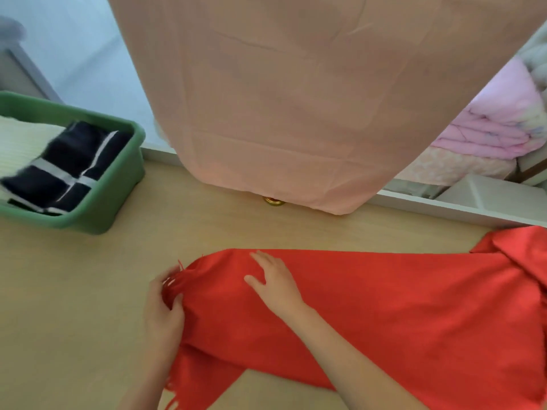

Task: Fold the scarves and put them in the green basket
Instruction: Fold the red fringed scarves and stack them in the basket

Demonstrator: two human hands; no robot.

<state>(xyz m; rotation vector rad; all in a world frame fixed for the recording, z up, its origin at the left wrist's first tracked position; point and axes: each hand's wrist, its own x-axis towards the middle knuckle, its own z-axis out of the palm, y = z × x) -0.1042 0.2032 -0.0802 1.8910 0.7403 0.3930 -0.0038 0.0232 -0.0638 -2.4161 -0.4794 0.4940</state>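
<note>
Left grip (163,311) pinches scarf (384,306), pink cloth (296,99) overhanging

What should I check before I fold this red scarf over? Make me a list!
1. The left hand grips the red scarf by its fringed end: ok.
2. The right hand presses flat on the scarf: ok.
3. The scarf lies smooth all along: not ok, its right end is bunched.
4. The green basket has room beside the dark scarf and the white scarf: cannot tell.
</note>
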